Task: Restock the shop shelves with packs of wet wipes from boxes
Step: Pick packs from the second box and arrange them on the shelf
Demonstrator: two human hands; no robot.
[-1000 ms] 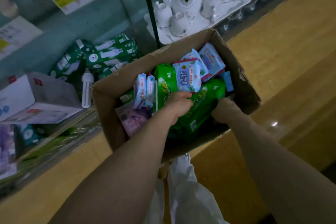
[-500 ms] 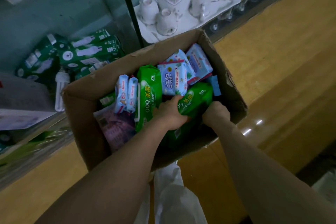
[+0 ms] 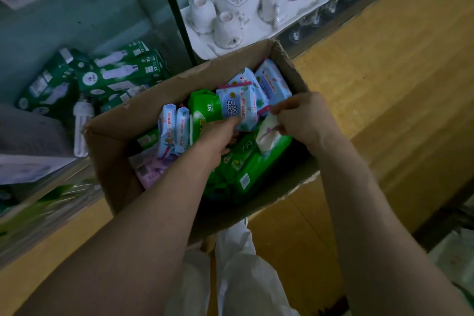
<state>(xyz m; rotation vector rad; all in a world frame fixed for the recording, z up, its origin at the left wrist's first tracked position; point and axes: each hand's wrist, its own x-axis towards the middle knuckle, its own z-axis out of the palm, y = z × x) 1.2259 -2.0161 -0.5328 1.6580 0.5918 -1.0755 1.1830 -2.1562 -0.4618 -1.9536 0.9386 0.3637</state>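
Note:
An open cardboard box (image 3: 123,120) stands on a wooden counter, filled with several packs of wet wipes: green packs (image 3: 246,169), light blue packs (image 3: 241,108) and a pink pack (image 3: 151,169). My left hand (image 3: 218,136) is inside the box, its fingers curled against the blue pack in the middle. My right hand (image 3: 305,118) is at the box's right side and pinches a small whitish pack (image 3: 268,133) lifted above the green packs.
Behind glass at the left lie green light-bulb boxes (image 3: 115,72) and a bare bulb (image 3: 82,126). A white porcelain tea set (image 3: 238,0) stands behind the box. The wooden counter (image 3: 397,72) runs to the right. White trousers (image 3: 238,272) show below the box.
My right hand has come up from beside the green packs at the box's near right, now holding a whitish pack. My left hand has shifted from the green pack toward the blue pack.

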